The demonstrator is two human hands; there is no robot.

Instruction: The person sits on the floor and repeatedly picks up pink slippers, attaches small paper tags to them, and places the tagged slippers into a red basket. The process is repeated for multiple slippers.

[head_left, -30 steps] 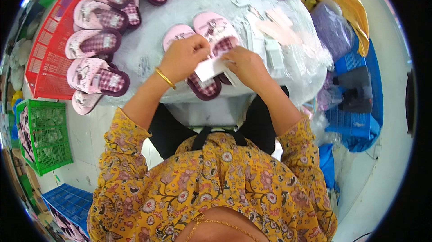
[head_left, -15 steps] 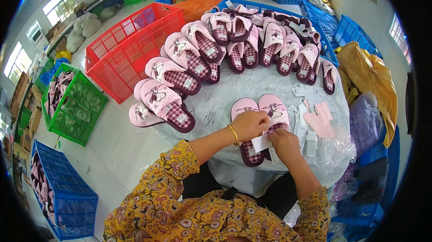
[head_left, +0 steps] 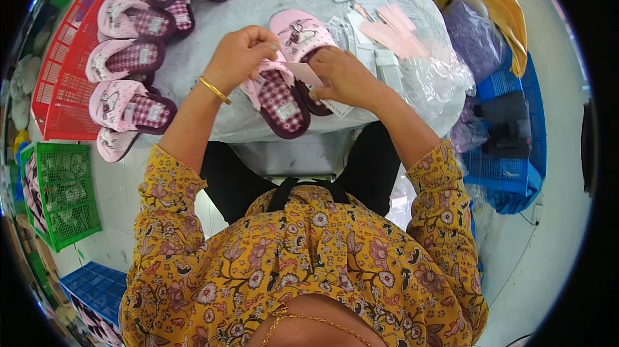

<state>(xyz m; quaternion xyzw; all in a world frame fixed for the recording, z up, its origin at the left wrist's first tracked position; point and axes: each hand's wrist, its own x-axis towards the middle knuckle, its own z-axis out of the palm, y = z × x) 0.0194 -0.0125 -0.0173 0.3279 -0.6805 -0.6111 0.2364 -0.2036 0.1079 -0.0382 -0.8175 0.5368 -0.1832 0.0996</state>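
A pair of pink slippers with maroon checked insoles lies in front of me at the table's near edge. My left hand (head_left: 242, 60) is closed in a pinch over the upper of the left slipper (head_left: 282, 103); what sits between its fingertips is too small to make out. Over the right slipper (head_left: 300, 28), my right hand (head_left: 343, 76) grips a small pale card (head_left: 303, 73), which slants across between the two hands. Below the right fingers, a printed white label strip (head_left: 338, 109) shows beside the slipper's heel.
More pink slippers (head_left: 132, 57) line the table's left and far edges. Pink card sheets (head_left: 394, 34) and white labels lie to the right on the plastic-covered table (head_left: 213, 115). Red (head_left: 71, 63), green (head_left: 68, 192) and blue crates (head_left: 493, 173) stand around, with a purple plastic-wrapped bundle (head_left: 474, 34) at right.
My view has tipped down, so table and slippers sit higher in the picture. My hands have moved apart a little, and the left slipper now lies angled, its heel toward me.
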